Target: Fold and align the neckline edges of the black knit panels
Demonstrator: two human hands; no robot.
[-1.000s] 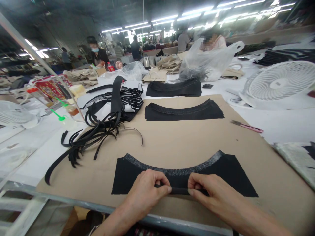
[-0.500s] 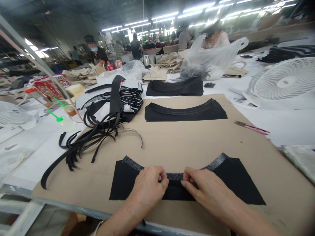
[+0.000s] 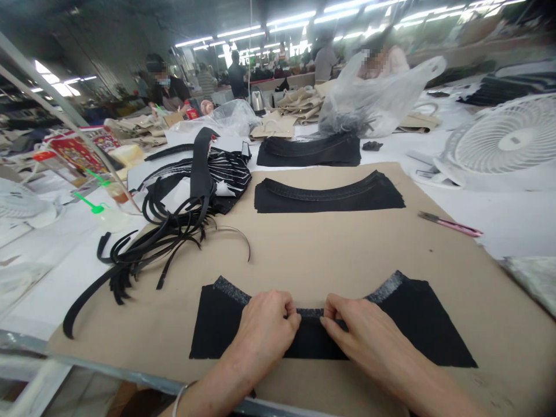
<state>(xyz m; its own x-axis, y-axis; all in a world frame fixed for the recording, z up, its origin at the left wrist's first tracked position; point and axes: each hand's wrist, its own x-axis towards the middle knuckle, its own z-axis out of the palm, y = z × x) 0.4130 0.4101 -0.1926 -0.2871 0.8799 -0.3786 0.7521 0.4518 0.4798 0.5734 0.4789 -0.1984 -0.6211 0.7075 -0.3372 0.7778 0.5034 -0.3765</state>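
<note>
A black curved fabric piece (image 3: 412,330) with a grey band along its upper edge lies on the brown cardboard sheet (image 3: 330,249) right in front of me. My left hand (image 3: 264,330) and my right hand (image 3: 360,336) sit side by side at the middle of that grey edge. Both have their fingers closed in a pinch on the fabric and on a thin black strip along the edge, mostly hidden under them. A loose bundle of black strips (image 3: 147,243) lies to the left.
Another black curved piece (image 3: 325,197) lies farther up the cardboard, a stack of them (image 3: 310,152) behind it. A pink-handled cutter (image 3: 452,224) and a white fan (image 3: 499,145) are on the right. Plastic bags, fabric piles and seated people fill the back.
Both hands moved up from the lower part of the fabric piece to its grey upper edge, bringing the thin black strip with them. The view shifted slightly.
</note>
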